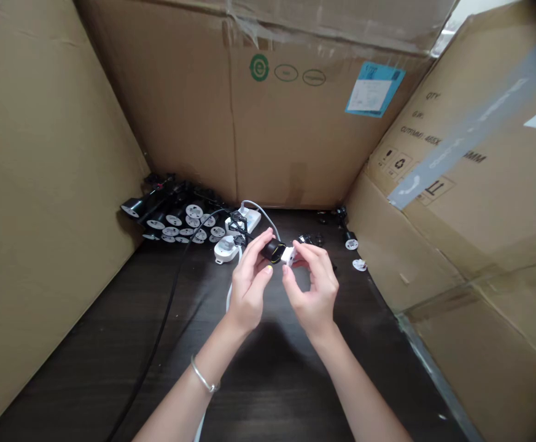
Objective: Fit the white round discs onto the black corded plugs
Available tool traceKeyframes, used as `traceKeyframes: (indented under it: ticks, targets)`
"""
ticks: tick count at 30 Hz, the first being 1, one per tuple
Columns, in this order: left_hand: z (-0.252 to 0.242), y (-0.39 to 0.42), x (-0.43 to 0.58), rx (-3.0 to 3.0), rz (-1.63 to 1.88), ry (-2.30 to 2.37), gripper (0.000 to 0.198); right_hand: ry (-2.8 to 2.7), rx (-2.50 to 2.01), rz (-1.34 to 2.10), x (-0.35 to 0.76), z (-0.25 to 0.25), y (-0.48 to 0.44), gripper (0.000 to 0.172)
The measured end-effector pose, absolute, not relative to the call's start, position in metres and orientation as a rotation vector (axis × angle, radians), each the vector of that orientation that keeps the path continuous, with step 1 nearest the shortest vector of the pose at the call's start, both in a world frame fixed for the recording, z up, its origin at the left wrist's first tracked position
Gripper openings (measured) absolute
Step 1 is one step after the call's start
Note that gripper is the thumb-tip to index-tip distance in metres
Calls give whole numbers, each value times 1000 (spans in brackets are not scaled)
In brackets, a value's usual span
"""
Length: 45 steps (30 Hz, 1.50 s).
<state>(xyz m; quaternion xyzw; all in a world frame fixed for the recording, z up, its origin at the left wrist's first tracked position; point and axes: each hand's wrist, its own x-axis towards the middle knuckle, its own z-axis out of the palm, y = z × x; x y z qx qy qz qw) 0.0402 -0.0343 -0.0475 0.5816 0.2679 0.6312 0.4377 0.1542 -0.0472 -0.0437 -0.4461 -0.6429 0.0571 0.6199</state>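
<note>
Near the middle of the view, my left hand is closed around a black cylinder whose open end points right and shows yellow inside its rim. Between the thumb and fingers of my right hand is a small white piece, right at the cylinder's open end. Whether the two parts touch is hard to tell. Behind my left hand lie a white power strip and a white rounded plug unit with black adapters and cables.
Many black cylinders with white ends are piled at the back left. At the back right sit another black cylinder and a white disc. Cardboard boxes enclose the dark table; a black cable crosses its left side.
</note>
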Motion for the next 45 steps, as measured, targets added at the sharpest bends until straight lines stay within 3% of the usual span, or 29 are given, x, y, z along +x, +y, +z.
traceKeyframes:
  ticks: [13, 45]
  targets:
    - [-50, -33, 37, 1722, 1613, 719, 39, -1339, -877, 554, 160, -43, -46, 31]
    - [-51, -33, 36, 1840, 1626, 780, 41, -1398, -901, 483, 157, -40, -47, 33]
